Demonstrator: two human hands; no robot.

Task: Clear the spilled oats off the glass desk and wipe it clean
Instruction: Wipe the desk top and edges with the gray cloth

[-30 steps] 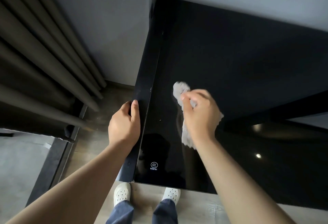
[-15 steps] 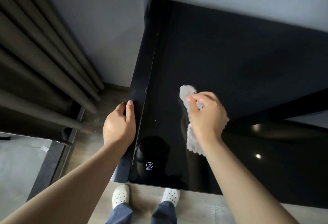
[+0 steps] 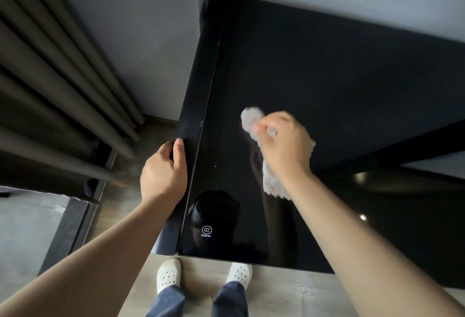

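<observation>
The black glass desk (image 3: 327,77) fills the right and centre of the head view, glossy and reflective. My right hand (image 3: 284,145) presses a crumpled white cloth (image 3: 271,183) against the glass near the desk's left part; the cloth sticks out above and below my fist. My left hand (image 3: 163,173) grips the desk's left edge, thumb on top. A few tiny pale specks (image 3: 215,165) lie on the glass between my two hands. No heap of oats is visible.
A grey wall runs behind the desk. Dark pleated curtains (image 3: 50,77) hang at the left. The wooden floor (image 3: 120,191) and my white shoes (image 3: 168,275) show below the desk's front edge.
My right hand with the cloth slid a little to the right and back, and is blurred now. My left hand keeps its grip on the edge.
</observation>
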